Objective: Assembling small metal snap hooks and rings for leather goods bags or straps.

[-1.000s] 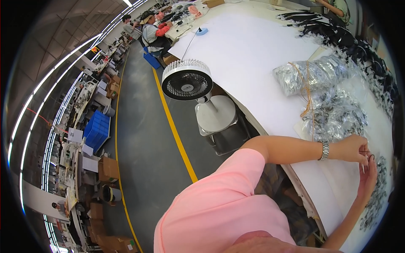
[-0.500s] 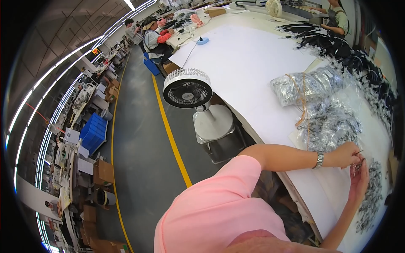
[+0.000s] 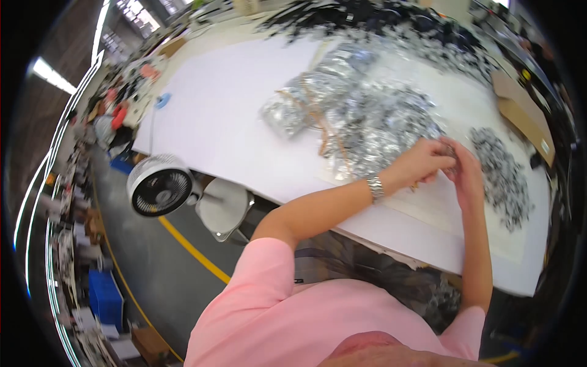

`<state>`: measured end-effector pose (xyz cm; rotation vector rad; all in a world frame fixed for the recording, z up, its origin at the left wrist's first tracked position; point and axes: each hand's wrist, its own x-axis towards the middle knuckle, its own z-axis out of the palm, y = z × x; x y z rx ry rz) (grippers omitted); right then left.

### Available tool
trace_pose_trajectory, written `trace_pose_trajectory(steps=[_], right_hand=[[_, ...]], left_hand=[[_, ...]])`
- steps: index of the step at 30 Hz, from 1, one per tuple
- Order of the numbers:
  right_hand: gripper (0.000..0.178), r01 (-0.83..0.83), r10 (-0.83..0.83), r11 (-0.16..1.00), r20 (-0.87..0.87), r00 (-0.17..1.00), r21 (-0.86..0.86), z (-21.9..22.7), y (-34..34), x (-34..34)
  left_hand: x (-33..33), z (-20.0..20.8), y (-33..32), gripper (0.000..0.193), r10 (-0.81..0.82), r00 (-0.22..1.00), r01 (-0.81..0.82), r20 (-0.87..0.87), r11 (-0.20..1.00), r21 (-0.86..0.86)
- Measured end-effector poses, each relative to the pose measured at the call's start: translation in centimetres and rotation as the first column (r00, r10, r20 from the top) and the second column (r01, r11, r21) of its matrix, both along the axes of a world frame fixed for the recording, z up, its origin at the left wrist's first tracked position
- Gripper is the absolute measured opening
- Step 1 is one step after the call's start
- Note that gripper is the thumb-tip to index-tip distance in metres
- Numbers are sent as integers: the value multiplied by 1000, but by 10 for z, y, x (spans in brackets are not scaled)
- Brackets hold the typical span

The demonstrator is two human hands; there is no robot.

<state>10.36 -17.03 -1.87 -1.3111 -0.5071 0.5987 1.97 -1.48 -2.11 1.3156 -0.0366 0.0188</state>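
By the near right edge of the heap of clear plastic packets, the fingers of my left hand and right hand are pinching a small greyish piece; it is blurring too much for me to tell its long axis or pointing; with the loose pile lying right of the heap, much seems to be waiting, though I cannot tell what is finished

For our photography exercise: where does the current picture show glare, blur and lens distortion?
Head view: glare speckles the clear plastic bundle, and the ceiling light burns out to white; head view: the left hand and right hand look soft, too blurred to tell what is between them; head view: the white table has a bowed front edge, typical fisheye bending.
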Motion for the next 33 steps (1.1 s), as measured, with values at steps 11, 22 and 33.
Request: trace_pose_trajectory(steps=[11, 22, 33], right_hand=[[40, 17, 9, 989, -177, 984, 149, 7, -16, -2], [34, 21, 14, 988, -231, 973, 150, -12, -11, 1], [31, -2, 35, 990, -232, 972, 139, -10, -10, -1]], left_hand=[[-1, 12, -11, 19, -91, 992, 94, -84, 995, 35], [-1, 14, -8, 20, 29, 997, -18, -76, 989, 150], [-1, 11, -1, 17, 51, 996, -35, -73, 976, 213]])
